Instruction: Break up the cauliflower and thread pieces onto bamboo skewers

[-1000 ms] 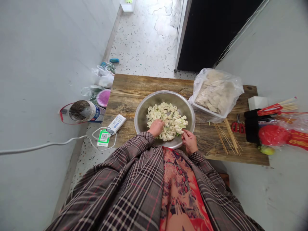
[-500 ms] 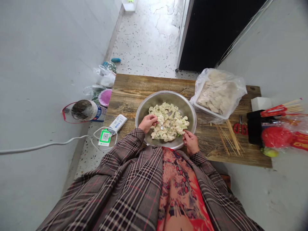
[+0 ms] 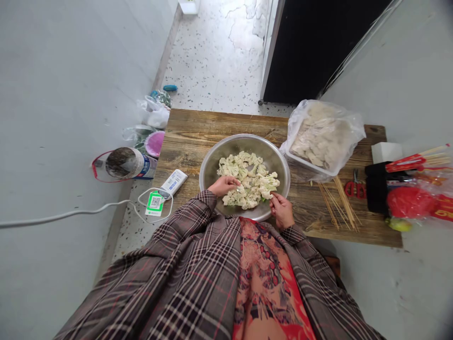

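Round, shiny metal bowl (image 3: 210, 165) sitting on a rough, dark-grained wood table (image 3: 191, 125). Inside it is a loose heap of bumpy, cream-white cauliflower (image 3: 247, 199) with bits of green stem. Off to the right there's a boxy plastic tub (image 3: 311, 166) in a crinkly clear bag (image 3: 348, 113), full of pale pieces, with thin wooden skewers (image 3: 345, 203) and red-handled scissors (image 3: 355, 190) nearby. Left hand (image 3: 224, 185) reaches over the bowl's near-left side, fingers bent and tips bunched at the cauliflower; honestly can't tell if it's got a piece. Right hand (image 3: 282, 211) is at the near-right rim, thumb and finger pinched closed on cauliflower at the heap's edge.
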The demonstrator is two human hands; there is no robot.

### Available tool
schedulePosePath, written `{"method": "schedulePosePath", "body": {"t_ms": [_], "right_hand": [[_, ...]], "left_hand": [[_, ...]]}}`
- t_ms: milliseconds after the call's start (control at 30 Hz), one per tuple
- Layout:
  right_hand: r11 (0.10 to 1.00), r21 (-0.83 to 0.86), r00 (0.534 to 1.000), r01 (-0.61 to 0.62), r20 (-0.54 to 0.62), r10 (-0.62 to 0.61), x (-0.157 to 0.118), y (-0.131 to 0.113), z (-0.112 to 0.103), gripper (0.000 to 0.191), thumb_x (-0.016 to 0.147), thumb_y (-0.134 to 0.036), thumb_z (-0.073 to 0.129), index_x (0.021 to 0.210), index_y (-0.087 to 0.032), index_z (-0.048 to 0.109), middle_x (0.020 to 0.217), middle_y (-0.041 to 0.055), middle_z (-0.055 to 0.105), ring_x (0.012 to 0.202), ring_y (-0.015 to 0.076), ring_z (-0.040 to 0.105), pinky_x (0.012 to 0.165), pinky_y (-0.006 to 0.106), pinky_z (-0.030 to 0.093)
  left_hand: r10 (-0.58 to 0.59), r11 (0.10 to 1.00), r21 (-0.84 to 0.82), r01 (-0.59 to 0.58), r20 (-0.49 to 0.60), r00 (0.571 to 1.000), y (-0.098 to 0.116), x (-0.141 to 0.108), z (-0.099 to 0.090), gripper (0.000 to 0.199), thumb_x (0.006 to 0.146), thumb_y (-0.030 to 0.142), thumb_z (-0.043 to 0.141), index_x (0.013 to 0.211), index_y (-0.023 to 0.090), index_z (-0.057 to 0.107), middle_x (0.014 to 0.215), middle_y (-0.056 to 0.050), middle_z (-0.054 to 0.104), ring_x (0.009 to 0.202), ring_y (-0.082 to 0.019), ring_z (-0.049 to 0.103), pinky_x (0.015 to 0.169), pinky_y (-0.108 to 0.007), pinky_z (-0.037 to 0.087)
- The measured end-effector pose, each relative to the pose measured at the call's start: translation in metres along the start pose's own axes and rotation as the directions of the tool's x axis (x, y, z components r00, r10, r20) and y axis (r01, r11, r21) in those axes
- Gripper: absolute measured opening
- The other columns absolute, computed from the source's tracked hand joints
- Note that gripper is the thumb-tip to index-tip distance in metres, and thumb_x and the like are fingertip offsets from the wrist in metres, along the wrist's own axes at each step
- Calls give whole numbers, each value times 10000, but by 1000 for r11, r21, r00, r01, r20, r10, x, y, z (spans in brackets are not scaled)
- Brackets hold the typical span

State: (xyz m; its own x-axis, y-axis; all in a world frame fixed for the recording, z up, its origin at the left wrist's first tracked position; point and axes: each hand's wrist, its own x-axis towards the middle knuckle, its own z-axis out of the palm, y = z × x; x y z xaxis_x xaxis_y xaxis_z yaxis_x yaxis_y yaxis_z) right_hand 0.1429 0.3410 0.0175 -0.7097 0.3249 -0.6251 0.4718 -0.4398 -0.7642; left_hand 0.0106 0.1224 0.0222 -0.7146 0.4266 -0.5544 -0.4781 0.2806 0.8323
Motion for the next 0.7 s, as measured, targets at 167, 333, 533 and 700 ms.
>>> {"method": "schedulePosePath", "body": {"t_ms": [167, 333, 533, 700], "right_hand": [[1000, -22, 1000, 4, -12, -4, 0, 1, 0, 519, 627, -492, 731, 993, -132, 651, 501, -87, 483, 356, 27, 290, 345, 177, 172], [999, -54, 1000, -5, -21, 3, 1, 1, 1, 535, 640, -502, 715, 1012, -123, 651, 497, -87, 481, 358, 29, 294, 349, 180, 176], [997, -79, 1000, -2, -20, 1, 3, 2, 1, 530, 658, -511, 698, 1017, -124, 655, 507, -82, 488, 356, 32, 296, 347, 180, 189], [995, -104, 999, 5, -36, -8, 3, 1, 2, 538, 654, -526, 689, 1009, -123, 665, 502, -76, 488, 363, 34, 303, 349, 181, 199]], "left_hand": [[16, 989, 149, -4, -77, 997, -9, 9, -8, 153, 678, 237, 639, 768, 133, 705, 651, -31, 650, 622, -137, 570, 622, -244, 439], [376, 732, 660, -170, -184, 908, -4, 35, -13, 233, 790, 221, 520, 914, 141, 701, 930, -92, 680, 867, -204, 584, 819, -327, 446], [410, 311, 912, -266, 124, 904, 10, 54, 9, 313, 813, 122, 461, 1036, 167, 675, 1045, -122, 662, 1057, -269, 505, 926, -401, 364], [350, 269, 943, -197, 94, 932, 3, 60, 19, 249, 791, 107, 477, 925, 123, 687, 904, -175, 655, 1029, -302, 505, 889, -430, 341]]}}
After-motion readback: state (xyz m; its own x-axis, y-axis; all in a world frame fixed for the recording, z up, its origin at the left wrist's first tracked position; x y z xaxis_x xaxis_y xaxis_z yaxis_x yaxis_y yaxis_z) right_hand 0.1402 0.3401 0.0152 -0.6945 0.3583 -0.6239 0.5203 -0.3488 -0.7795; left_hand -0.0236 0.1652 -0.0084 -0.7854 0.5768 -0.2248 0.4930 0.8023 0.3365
